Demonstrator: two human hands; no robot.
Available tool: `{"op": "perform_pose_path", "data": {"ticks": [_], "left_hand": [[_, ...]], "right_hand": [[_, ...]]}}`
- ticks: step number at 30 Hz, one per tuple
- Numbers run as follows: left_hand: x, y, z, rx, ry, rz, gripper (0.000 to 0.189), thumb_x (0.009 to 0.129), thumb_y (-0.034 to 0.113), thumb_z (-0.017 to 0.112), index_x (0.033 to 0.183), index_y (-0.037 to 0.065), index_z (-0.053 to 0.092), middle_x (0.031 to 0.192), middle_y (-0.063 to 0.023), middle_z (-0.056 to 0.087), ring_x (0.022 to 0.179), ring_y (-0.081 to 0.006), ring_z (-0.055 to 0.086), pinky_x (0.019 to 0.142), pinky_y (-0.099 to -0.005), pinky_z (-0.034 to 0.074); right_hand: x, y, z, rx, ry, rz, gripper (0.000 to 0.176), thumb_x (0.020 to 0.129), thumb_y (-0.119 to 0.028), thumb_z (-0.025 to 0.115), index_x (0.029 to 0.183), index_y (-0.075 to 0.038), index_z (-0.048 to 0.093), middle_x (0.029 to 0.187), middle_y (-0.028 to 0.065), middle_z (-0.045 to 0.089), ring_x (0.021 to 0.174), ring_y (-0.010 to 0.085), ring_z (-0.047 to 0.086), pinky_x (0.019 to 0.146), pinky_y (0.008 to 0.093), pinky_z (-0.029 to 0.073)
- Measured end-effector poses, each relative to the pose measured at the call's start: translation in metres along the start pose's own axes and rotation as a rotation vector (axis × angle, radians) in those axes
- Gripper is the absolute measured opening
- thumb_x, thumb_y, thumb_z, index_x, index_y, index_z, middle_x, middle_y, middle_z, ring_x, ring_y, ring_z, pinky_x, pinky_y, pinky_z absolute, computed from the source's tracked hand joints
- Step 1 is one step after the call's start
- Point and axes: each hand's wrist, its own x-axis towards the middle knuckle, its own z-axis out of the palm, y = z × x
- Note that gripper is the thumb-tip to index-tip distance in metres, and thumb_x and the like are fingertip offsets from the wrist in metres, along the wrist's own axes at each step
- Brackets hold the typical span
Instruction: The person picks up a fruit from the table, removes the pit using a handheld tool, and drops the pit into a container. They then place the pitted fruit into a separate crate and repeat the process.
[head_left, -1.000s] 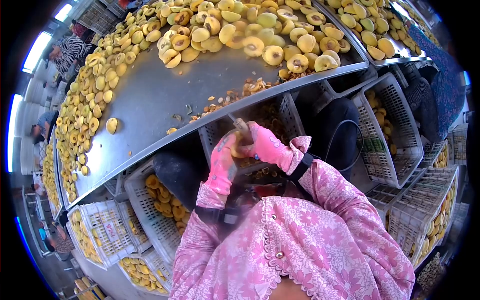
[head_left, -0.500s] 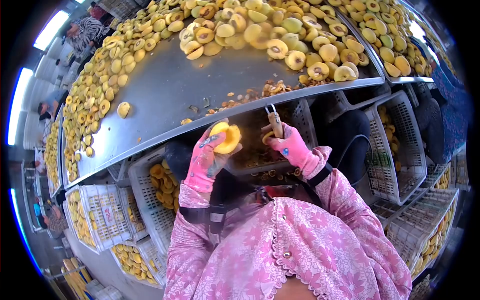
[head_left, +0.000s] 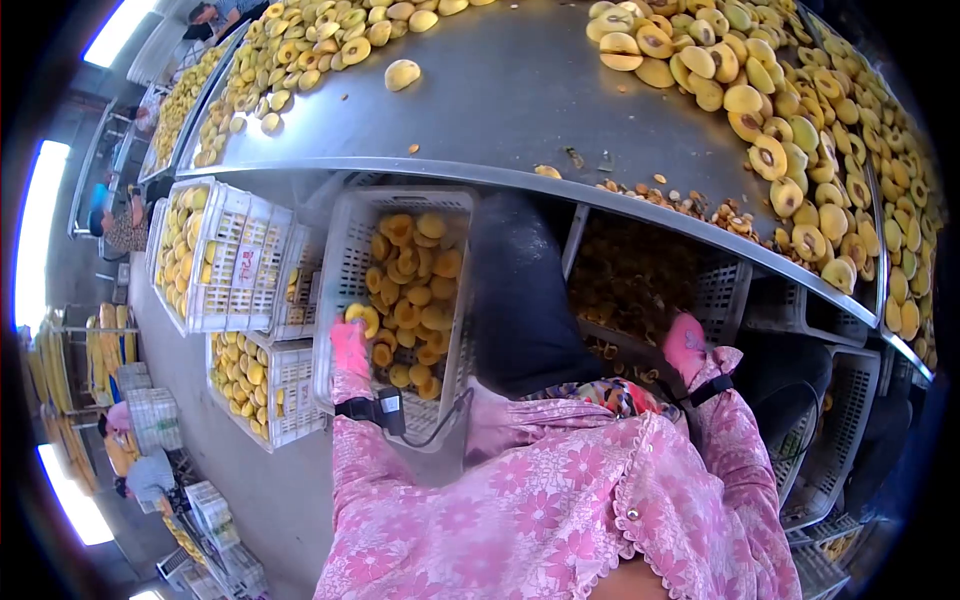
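My left hand (head_left: pixel 350 348), in a pink glove, is at the left edge of a light plastic crate (head_left: pixel 343 250) of pitted yellow fruit halves. Its fingers are closed on a yellow fruit half (head_left: pixel 363 319) above the crate. Over on the right, my right hand (head_left: pixel 686 345) in its pink glove is beside a dark crate of fruit scraps (head_left: pixel 635 262) below the table edge. Its fingers are blurred, and whether it holds anything is hidden.
A metal table (head_left: pixel 480 90) bears heaps of halved yellow fruit and brown pit scraps (head_left: pixel 735 217). More full crates (head_left: pixel 235 260) stand at the left on the grey floor. Other people (head_left: pixel 150 470) are in the left background.
The view has turned left. My left hand has gone from in front of my body to the left crate with fruit. My right hand is lower, and the tool seen in it earlier is not visible.
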Motion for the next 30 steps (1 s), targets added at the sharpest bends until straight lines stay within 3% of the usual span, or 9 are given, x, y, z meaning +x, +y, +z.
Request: {"op": "perform_pose_path", "data": {"ticks": [5,9,14,18,21,23,25,27,30], "left_hand": [[0.033,-0.212,-0.02,0.695,0.272,-0.029,0.038,0.072,0.018,0.066,0.103,0.0,0.059,0.084,-0.0166,0.064,0.074,-0.0282,0.064,0.061,-0.0368,0.05],[0.003,-0.215,0.041,0.383,-0.022,-0.366,0.064,0.07,0.026,0.073,0.123,0.003,0.045,0.1,-0.0154,0.063,0.076,-0.032,0.063,0.064,-0.0421,0.052],[-0.002,-0.173,0.066,-0.116,-0.171,-0.732,0.058,0.078,0.023,0.069,0.129,0.012,0.042,0.097,-0.0076,0.059,0.065,-0.0227,0.057,0.057,-0.0446,0.052],[0.035,-0.199,0.026,-0.129,-0.175,-0.679,0.045,0.084,0.018,0.062,0.126,0.01,0.046,0.094,-0.0071,0.058,0.063,-0.0175,0.058,0.056,-0.0372,0.053],[0.066,-0.21,0.004,-0.152,-0.135,-0.434,0.039,0.089,0.021,0.052,0.126,0.009,0.045,0.101,-0.0107,0.061,0.073,-0.025,0.062,0.059,-0.038,0.053],[0.038,-0.085,0.016,-0.253,-0.034,-0.415,0.038,0.089,0.018,0.052,0.124,0.004,0.047,0.099,-0.0104,0.061,0.073,-0.0217,0.062,0.059,-0.0329,0.053],[0.068,-0.069,0.011,-0.122,-0.176,-0.156,0.04,0.088,0.019,0.056,0.123,0.0,0.048,0.101,-0.0096,0.062,0.079,-0.0182,0.063,0.061,-0.03,0.054],[0.059,0.029,0.029,0.142,-0.111,0.012,0.033,0.087,0.014,0.059,0.115,-0.003,0.055,0.107,-0.0116,0.061,0.09,-0.0163,0.061,0.071,-0.0265,0.051],[0.05,0.093,0.047,-0.21,-0.116,0.116,0.035,0.086,0.015,0.061,0.116,-0.002,0.055,0.106,-0.0096,0.061,0.091,-0.014,0.059,0.077,-0.0259,0.048]], "right_hand": [[0.01,0.012,0.013,-0.153,-0.009,0.001,0.038,0.068,-0.018,0.066,0.102,-0.003,0.061,0.092,0.0215,0.063,0.086,0.0393,0.06,0.074,0.0427,0.05],[0.018,0.035,0.036,-0.265,-0.186,-0.001,0.035,0.07,-0.021,0.065,0.099,-0.003,0.062,0.091,0.0211,0.063,0.084,0.0396,0.06,0.072,0.0436,0.05],[0.012,0.024,0.01,-0.027,-0.168,0.046,0.035,0.071,-0.018,0.063,0.101,-0.002,0.059,0.092,0.0228,0.062,0.087,0.0412,0.059,0.073,0.0432,0.049],[0.008,-0.004,-0.004,0.082,-0.208,0.082,0.039,0.073,-0.018,0.061,0.108,0.0,0.055,0.095,0.0242,0.062,0.091,0.0417,0.058,0.076,0.0425,0.047],[-0.005,-0.002,0.001,0.049,-0.189,0.052,0.037,0.075,-0.018,0.061,0.107,0.0,0.054,0.096,0.0233,0.061,0.092,0.0415,0.057,0.077,0.0427,0.046],[-0.008,-0.01,-0.003,0.107,-0.156,0.032,0.036,0.076,-0.018,0.06,0.106,0.0,0.054,0.094,0.022,0.061,0.09,0.0397,0.057,0.076,0.042,0.046],[-0.012,-0.038,-0.024,0.242,-0.119,0.025,0.035,0.076,-0.017,0.059,0.106,0.0,0.053,0.089,0.0204,0.062,0.085,0.0362,0.059,0.073,0.0402,0.047],[-0.016,-0.053,-0.047,0.418,-0.291,0.283,0.037,0.076,-0.016,0.058,0.109,0.0,0.052,0.088,0.0192,0.062,0.082,0.0314,0.06,0.072,0.0377,0.047],[-0.016,-0.011,-0.028,0.345,-0.277,0.267,0.038,0.077,-0.016,0.058,0.11,0.0,0.053,0.087,0.0183,0.063,0.076,0.0268,0.06,0.068,0.0359,0.048]]}}
